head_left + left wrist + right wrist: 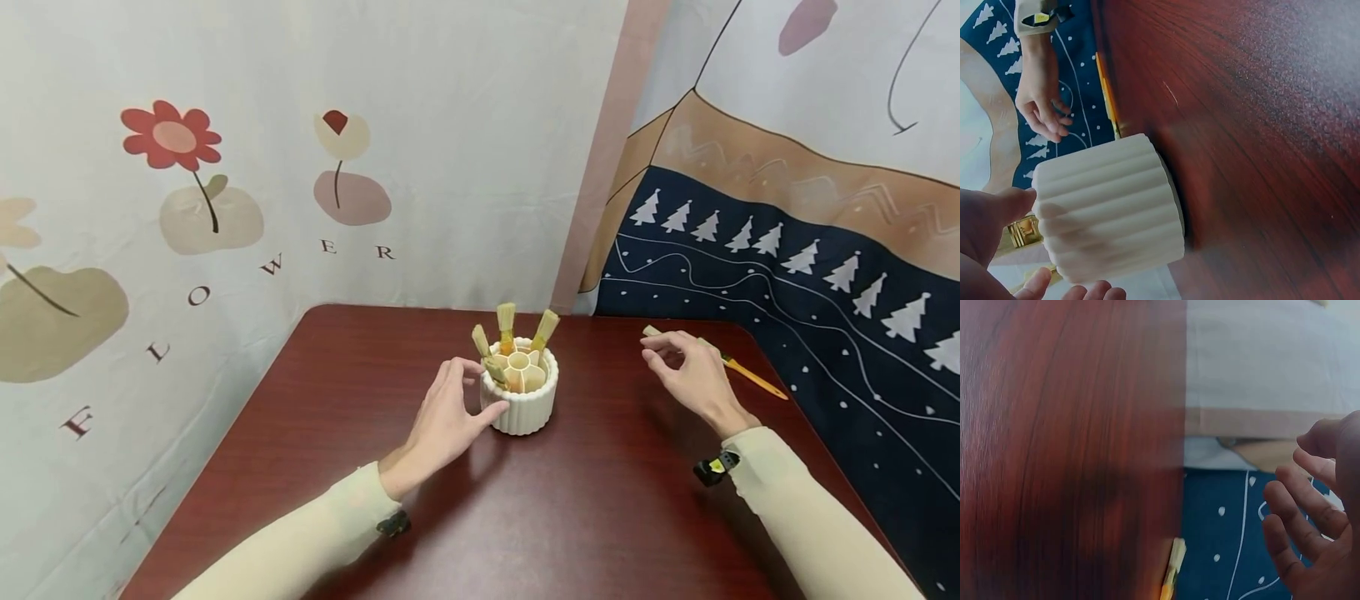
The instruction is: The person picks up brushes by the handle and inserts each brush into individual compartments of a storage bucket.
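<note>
Head view: we list one white fluted brush holder (528, 414), upright on the dark red table (615, 475), four pale-bristled brushes (506, 318) standing in its compartments. Left hand (444, 417): at the holder's left side, thumb and bent fingers set wide around it, holding it. Right hand (696, 377): fingers loosely bent, gripping nothing, over one orange-handled brush (755, 380) lying near the table's right edge. Left wrist view: we note thumb at the holder's rim; how firmly it presses, we cannot tell. Right wrist view: we record fingers parted, the orange-handled brush well apart from them.
</note>
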Tool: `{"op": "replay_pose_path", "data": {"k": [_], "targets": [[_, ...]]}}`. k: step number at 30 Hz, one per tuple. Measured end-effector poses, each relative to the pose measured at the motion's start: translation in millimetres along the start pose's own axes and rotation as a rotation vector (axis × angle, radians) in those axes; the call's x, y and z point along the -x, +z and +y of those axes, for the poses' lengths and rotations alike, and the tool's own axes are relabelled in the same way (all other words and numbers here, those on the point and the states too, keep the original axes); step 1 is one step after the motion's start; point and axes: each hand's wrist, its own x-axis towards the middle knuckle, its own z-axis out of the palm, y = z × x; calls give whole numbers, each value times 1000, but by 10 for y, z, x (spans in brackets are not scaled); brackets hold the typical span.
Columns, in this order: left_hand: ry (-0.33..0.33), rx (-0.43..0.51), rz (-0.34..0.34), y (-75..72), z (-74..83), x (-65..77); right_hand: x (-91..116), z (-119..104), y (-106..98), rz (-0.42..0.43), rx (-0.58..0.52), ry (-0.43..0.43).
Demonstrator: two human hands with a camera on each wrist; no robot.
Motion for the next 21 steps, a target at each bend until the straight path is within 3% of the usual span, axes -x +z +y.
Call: {"op": "replay_pose_path", "data": {"k": [12, 21], "targets": [[16, -35, 9, 43, -20, -10, -49, 330, -16, 30, 46, 40], [-23, -30, 2, 57, -6, -50, -129, 513, -26, 9, 83, 55]]}}
